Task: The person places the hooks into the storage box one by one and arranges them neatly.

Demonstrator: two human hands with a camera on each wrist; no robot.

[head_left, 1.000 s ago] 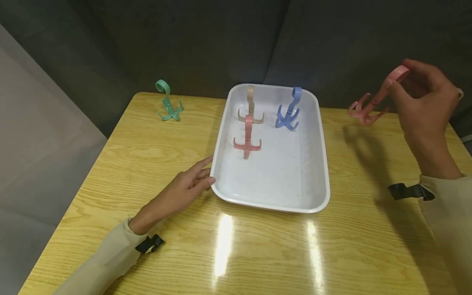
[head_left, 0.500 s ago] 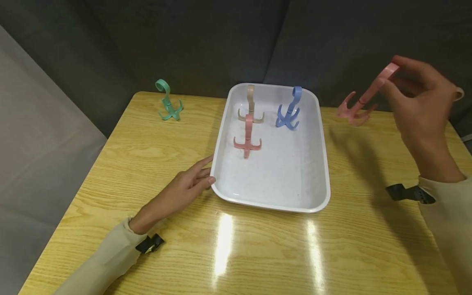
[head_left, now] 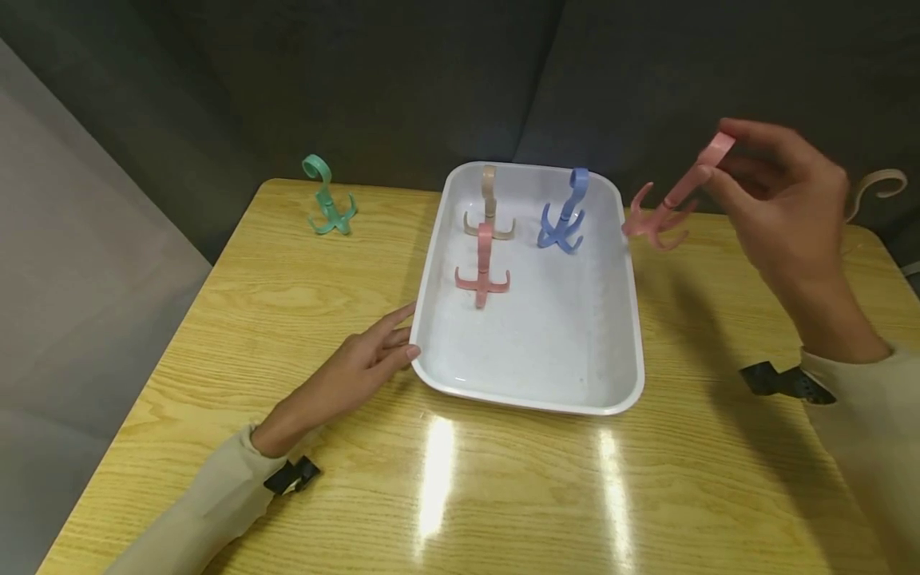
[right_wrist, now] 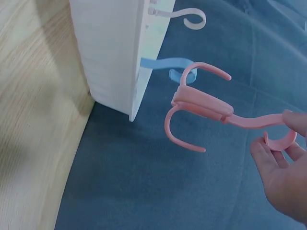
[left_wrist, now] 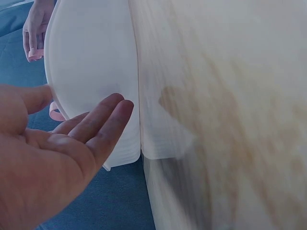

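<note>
My right hand (head_left: 791, 212) pinches a pink four-pronged hook (head_left: 676, 196) by its curved top, between thumb and fingers. The hook is tilted in the air, its prongs overlapping the right rim of the white tray (head_left: 532, 351) in the head view. With straight fingers, my left hand (head_left: 355, 367) rests against the tray's left side, thumb at the rim. Inside the tray stand a beige hook (head_left: 489, 200), a blue hook (head_left: 568, 216) and another pink hook (head_left: 483, 271). In the right wrist view, the held pink hook (right_wrist: 204, 103) shows its prongs near the tray wall.
A green hook (head_left: 328, 200) stands at the table's back left corner. Behind my right hand, the curved top of another beige hook (head_left: 880, 184) shows, its lower part hidden. A dark curtain (head_left: 395, 80) hangs behind the wooden table (head_left: 287, 295).
My right hand has moved left with the pink hook, bringing it to the tray's right rim and uncovering the beige hook at the far right. My left hand has stayed still.
</note>
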